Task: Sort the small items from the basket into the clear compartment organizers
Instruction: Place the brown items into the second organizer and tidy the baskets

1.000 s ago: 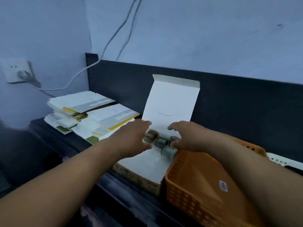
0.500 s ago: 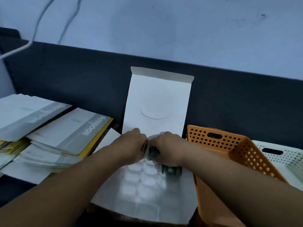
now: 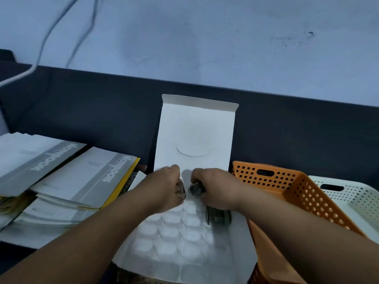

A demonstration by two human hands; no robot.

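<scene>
1. While most round cells of the clear organizer at lower centre look unfilled, the sorting reads as early, with the bulk left to do.
2. The left hand has fingers curled round a small round item at the tray's far end, middle of frame.
3. The right hand pinches a darker round item just beside it. The two hands are close together, nearly touching, and both are over the top row of cells.
4. A third round item lies at the tray's right edge under the right wrist. Can't tell if it sits in a cell or just on top.
5. The orange basket stands right of the tray, touching it. The visible inside shows no items, the rest is hidden by the right arm, so the remaining count is unknown.
6. The white box lid stands upright behind the tray against the dark back panel.
7. A white basket sits at far right and stacked flat boxes are on the table at left.
8. Judgement: the step in hand is seating these two items in top-row cells, with none clearly seated yet.
</scene>
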